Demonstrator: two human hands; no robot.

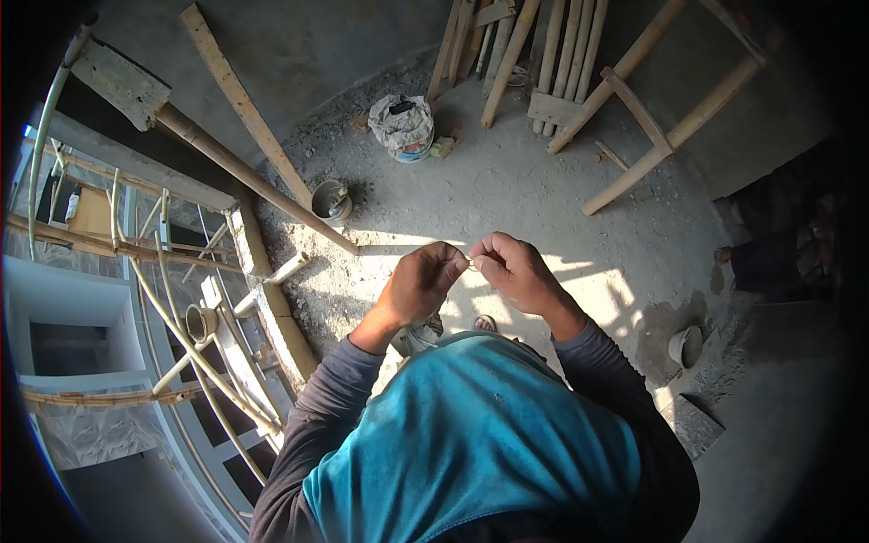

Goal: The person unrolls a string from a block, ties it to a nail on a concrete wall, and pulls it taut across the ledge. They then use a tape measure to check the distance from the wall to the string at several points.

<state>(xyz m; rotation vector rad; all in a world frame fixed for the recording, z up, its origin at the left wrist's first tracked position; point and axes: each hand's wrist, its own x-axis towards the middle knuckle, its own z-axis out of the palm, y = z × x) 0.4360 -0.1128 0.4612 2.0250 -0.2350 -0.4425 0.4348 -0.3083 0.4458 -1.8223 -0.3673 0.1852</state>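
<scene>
My left hand (419, 284) and my right hand (520, 275) are raised in front of my chest, their fingertips almost meeting. Thumb and forefinger are pinched together on both. Between the tips shows a tiny thin pale-yellow piece (472, 263), too small to name. Each hand appears to grip an end of it, though the fingers cover most of it. Below my left wrist, a whitish bundle (416, 339) is partly hidden by my arm and shirt. One sandalled foot (485, 322) shows beneath my hands.
A bamboo pole (262, 188) leans at the left beside a plank (244, 100). Buckets (331, 201) and a sack-lined pail (403, 127) stand on the rubble-strewn floor. Bamboo scaffolding (172, 317) lies beyond the opening at left. A wooden ladder (638, 113) leans at upper right; another person (769, 262) is at far right.
</scene>
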